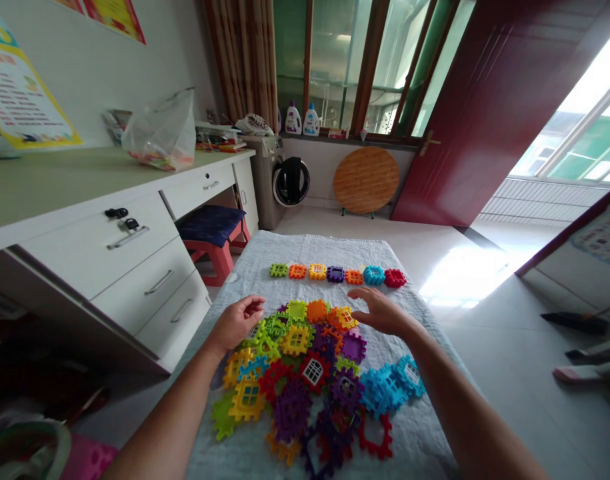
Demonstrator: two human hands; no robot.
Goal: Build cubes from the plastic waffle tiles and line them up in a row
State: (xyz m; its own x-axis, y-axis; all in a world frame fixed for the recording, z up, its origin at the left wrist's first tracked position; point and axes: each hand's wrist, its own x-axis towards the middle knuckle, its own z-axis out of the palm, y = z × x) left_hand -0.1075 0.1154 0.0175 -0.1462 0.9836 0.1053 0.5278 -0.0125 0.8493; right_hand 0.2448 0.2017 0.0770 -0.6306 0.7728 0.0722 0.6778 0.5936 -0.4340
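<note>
Toward the far edge of the table (329,249): a row (335,274) of seven toothed plastic blocks is running from side to side; counting from the left edge, green, orange, yellow, purple, orange, blue and red are standing one near the next.
Heap: loose toothed pieces (295,340) in many colours are overlapping from the middle of the table toward its near edge; blue pieces (387,388) are lying at the heap's right side, near the right forearm, and a light-green piece (223,415) is lying toward the near left corner.
Left hand (237,323): it is hovering at the heap's far left side, fingers bending loosely inward; I cannot tell whether the tips are pressing together or pinching anything. Green pieces (277,325) are lying just to its right, and the row's green block (279,270) is standing farther off, toward the far edge.
Right hand (379,310): thumb and fingers are spreading apart over the heap's far right side. A yellow window piece (343,319) is lying at the thumb tip, contact unclear; an orange block (354,277) of the row is standing just beyond the fingertips.
Beyond the left edge: a white desk (59,185) is bearing a plastic bag (169,137), and a stool (212,227) is standing beside it.
</note>
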